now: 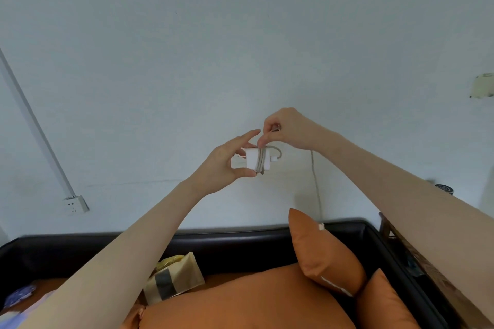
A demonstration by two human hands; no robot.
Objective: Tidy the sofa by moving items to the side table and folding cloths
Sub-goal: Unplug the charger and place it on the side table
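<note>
Raised in front of the pale wall, my left hand [223, 165] grips a white charger block [252, 161] between thumb and fingers. Several turns of grey cable [261, 161] are wound round the block. My right hand [284, 129] pinches the cable just above the block. The loose end of the cable [316, 189] hangs down from that hand, with a small white plug [321, 226] at its end near the sofa back.
Below is a black sofa [230, 243] with orange cushions [323, 251] and an orange seat. A tan bag with a grey stripe [173, 279] lies on it, and blue patterned cloth [18, 296] at far left. A wooden side table [427, 264] stands right. A wall socket [76, 203] is left.
</note>
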